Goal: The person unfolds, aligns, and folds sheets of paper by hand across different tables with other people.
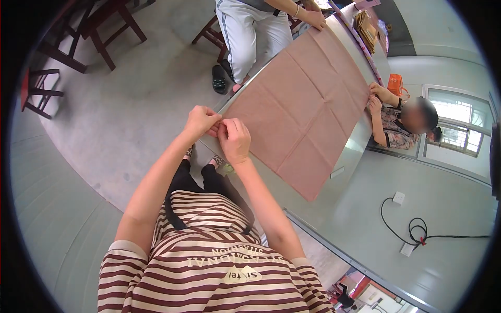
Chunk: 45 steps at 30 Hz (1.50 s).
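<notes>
A large brownish-pink cloth with fold creases lies spread over the light table. My left hand is closed in a pinch at the cloth's near left corner, just past the table edge. Close against it, my right hand also pinches at this corner, thumb and forefinger together. The fingertips nearly meet and hide the bit of cloth between them. Toward the right, the cloth's near right corner lies flat on the table.
One person's hands touch the cloth's far right corner; another person's hand is at its far left corner. A patterned roll and a stack of brown papers lie at the back. Wooden stools stand on the floor. A cable lies right.
</notes>
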### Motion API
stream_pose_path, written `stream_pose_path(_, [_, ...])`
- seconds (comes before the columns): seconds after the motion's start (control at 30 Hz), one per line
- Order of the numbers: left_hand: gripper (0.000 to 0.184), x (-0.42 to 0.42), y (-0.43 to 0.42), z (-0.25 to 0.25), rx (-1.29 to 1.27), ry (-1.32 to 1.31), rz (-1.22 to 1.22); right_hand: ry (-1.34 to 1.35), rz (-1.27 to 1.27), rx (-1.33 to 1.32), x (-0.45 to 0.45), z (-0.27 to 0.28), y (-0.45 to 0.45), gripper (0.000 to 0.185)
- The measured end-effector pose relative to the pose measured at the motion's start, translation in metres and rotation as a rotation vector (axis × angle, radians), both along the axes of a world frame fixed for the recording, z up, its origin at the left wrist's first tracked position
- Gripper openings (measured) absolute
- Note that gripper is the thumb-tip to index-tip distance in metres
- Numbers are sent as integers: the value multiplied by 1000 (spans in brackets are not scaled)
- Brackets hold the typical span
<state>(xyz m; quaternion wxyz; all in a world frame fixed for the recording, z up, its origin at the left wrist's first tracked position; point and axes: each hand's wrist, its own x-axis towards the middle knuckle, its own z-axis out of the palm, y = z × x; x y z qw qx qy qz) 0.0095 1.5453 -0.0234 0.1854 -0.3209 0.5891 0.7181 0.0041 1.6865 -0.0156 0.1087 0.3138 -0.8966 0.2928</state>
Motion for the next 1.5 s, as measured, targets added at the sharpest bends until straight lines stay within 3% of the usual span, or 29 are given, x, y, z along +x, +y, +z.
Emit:
stream_pose_path(0.5, [14,-5,1,5,13,-18,-42,-101,43,-109,-2,7,15,21])
stream_pose_path(0.57, [14,-4,1,7,12,-18,-28,-86,-60,-77,4,16,19,27])
stream_pose_path(0.7, [14,-3,1,15,-6,-8,-49,-29,-35,55,14,30,13,32])
stream_pose_path(1.03, [15,-8,2,29,6,43,-84,78,-90,11,4,14,18,16])
stream_pose_path(1.13, [14,-2,4,25,124,59,-44,37,-121,-50,4,17,19,12])
stream_pose_path(1.33, [22,21,12,29,-272,357,105,-160,-198,-250,6,41,27,9])
stream_pose_path(1.4, [37,20,14,46,-504,801,2,-213,-206,-315,7,50,30,9])
stream_pose_path(1.5, [32,12,16,65,-399,836,-180,-185,-211,-303,4,54,33,10])
